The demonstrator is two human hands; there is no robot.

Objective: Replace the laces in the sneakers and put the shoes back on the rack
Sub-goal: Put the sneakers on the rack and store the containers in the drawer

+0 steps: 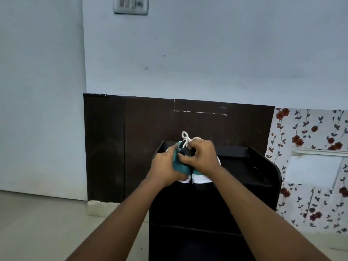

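Two bare forearms and two bare hands in view, nothing else of the person.

Both arms entered from the bottom edge of the frame and were uncovered along their whole visible length: no sleeve, cuff or hem showed anywhere. Left hand [165,167] and right hand [202,157] wore no gloves. No watch, band or bracelet was seen at either wrist, no ring on the fingers that showed. Forearms looked slim, tapering evenly toward the wrists. Knuckles of the right hand stood out as a ridged row. Fingernails too small and blurred to describe. No marks or writing could be made out on either arm.
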